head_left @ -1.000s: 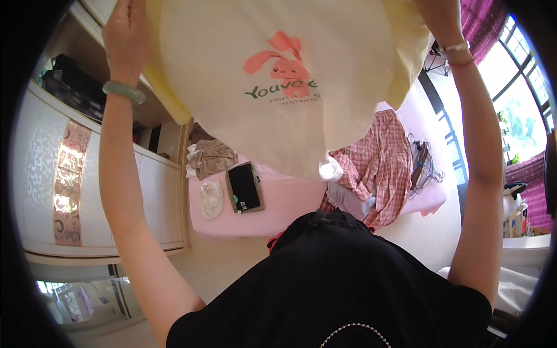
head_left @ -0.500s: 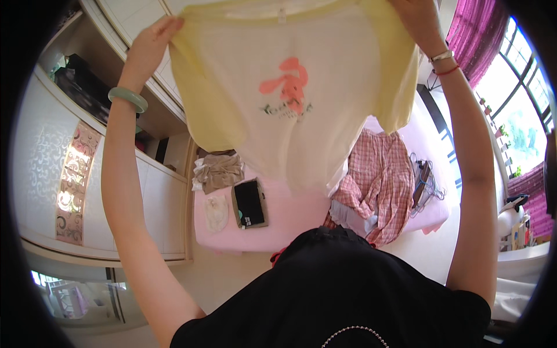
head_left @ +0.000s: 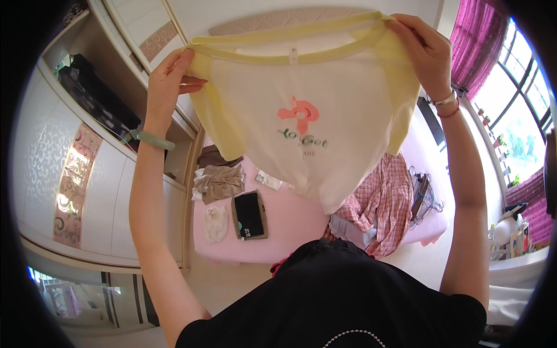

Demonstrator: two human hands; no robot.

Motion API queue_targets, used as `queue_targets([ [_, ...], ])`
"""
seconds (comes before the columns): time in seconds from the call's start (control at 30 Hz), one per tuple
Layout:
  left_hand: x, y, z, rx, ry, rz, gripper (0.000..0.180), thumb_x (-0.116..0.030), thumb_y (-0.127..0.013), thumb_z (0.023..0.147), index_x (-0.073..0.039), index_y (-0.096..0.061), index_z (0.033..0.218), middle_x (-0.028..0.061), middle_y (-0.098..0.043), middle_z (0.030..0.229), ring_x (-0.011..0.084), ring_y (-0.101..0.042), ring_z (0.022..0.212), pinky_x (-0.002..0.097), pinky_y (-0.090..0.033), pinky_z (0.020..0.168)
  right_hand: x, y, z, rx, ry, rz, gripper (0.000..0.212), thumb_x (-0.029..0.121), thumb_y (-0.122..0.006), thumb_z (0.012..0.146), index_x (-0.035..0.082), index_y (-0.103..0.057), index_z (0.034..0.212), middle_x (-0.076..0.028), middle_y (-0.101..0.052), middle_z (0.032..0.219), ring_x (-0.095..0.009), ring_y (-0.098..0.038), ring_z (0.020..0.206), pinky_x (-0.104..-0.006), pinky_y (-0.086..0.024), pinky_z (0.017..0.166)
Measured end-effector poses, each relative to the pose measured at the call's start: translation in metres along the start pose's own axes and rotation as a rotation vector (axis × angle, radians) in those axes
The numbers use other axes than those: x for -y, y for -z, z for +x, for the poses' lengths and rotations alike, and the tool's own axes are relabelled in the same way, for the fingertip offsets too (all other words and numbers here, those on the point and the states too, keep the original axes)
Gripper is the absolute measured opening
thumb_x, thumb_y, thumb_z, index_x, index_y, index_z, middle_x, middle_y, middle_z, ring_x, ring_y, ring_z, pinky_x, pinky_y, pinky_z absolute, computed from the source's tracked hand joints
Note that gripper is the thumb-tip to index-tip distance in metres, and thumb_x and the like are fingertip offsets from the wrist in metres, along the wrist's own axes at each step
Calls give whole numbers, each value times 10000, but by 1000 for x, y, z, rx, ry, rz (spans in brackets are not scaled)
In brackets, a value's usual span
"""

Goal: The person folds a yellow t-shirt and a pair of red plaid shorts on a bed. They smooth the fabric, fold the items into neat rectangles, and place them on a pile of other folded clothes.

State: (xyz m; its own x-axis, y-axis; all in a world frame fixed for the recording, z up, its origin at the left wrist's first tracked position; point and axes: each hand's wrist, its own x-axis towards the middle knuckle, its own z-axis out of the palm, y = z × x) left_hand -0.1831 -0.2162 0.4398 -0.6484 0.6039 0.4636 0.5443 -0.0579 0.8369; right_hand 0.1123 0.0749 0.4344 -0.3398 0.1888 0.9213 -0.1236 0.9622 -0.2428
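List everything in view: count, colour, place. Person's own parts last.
T-shirt: 1, white body, pale yellow sleeves and collar, pink print on front; held up spread between both hands.
Bed: 1, pink cover; below the shirt.
Checked garment: 1, red and white; lying on right side of bed.
Folded black item: 1, black on tan; on the bed, left part.
Beige garment: 1, crumpled; bed's far left.
Small white cloth: 1; bed's left edge.
Wardrobe: 1, white with patterned panels; left.
Curtain: 1, magenta; by window, upper right.
Left hand: grips shirt's left shoulder; green bangle on wrist.
Right hand: grips shirt's right shoulder; bracelets on wrist.
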Motion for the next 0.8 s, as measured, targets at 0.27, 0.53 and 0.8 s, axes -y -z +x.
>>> queue_targets([
  [0.27,-6,-11,-20,-69,-42,-269,373,-324,-582,976,-12,-587,1179,90,-648,1075,196,-640,985,353,-563,845,36,2,-15,-104,-229,201,155,123,-647,934,14,-696,1032,23,-670,846,-22,-570,756,-174,-455,662],
  [0.53,3,-18,-44,-173,-404,-487,352,-268,-576,979,-62,-494,1253,103,-549,1262,243,-530,1191,408,-502,977,64,9,-47,-343,282,363,120,65,-604,928,-31,-630,995,-110,-668,883,-130,-562,704,-223,-428,623],
  [0.8,-32,-106,-72,359,-423,-1351,385,-283,-579,950,-132,-511,1298,203,-489,1336,314,-555,1152,430,-497,973,112,-58,-3,-85,311,628,133,-51,-676,818,-12,-675,945,-100,-657,813,-141,-585,690,-250,-434,579],
])
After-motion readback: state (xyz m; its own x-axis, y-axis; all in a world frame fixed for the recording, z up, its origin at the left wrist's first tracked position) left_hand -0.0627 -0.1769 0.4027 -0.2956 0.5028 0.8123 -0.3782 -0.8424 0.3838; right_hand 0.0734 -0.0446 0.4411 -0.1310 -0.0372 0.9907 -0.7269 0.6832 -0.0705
